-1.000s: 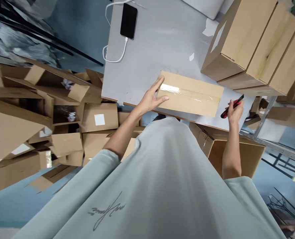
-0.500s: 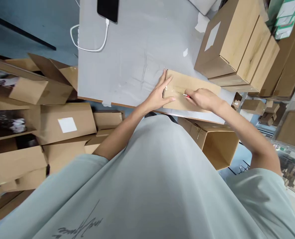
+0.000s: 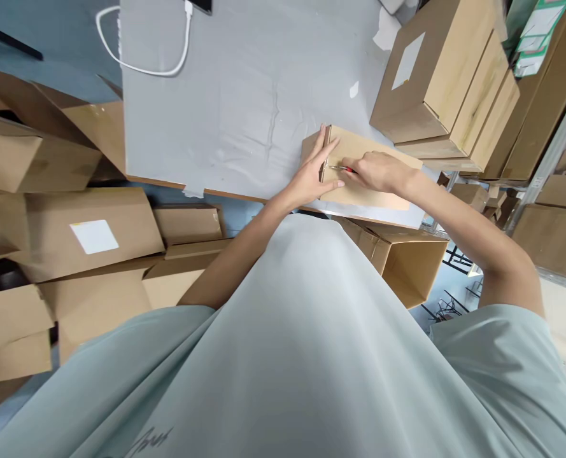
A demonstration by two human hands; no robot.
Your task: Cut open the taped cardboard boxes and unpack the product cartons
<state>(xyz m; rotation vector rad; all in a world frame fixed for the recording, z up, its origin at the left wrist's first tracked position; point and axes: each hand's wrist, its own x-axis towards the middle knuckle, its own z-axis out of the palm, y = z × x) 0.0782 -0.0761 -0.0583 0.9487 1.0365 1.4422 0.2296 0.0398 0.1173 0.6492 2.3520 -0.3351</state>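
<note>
A long cardboard box point(image 3: 373, 143) lies near the front edge of the table, and its left end face shows. My left hand point(image 3: 309, 178) rests at that end, thumb and fingers spread over the edge and top. In my closed right hand point(image 3: 375, 170) is a slim utility knife point(image 3: 347, 169) with a red part and a thin metal tip. The tip points left and meets the box top near its left edge, between the left thumb and forefinger. Most of the knife's handle is hidden in the fist.
Stacked cartons point(image 3: 435, 76) stand on the grey table point(image 3: 206, 121) just beyond the box. A white cable point(image 3: 177, 67) runs to a phone point(image 3: 202, 5) at the top. Cartons point(image 3: 96, 235) crowd the left floor; an open carton point(image 3: 409, 267) sits below the table's right edge.
The knife tip has moved left along the box top to near its left edge, with my right hand following. More of the box's left end face shows. The view has shifted slightly.
</note>
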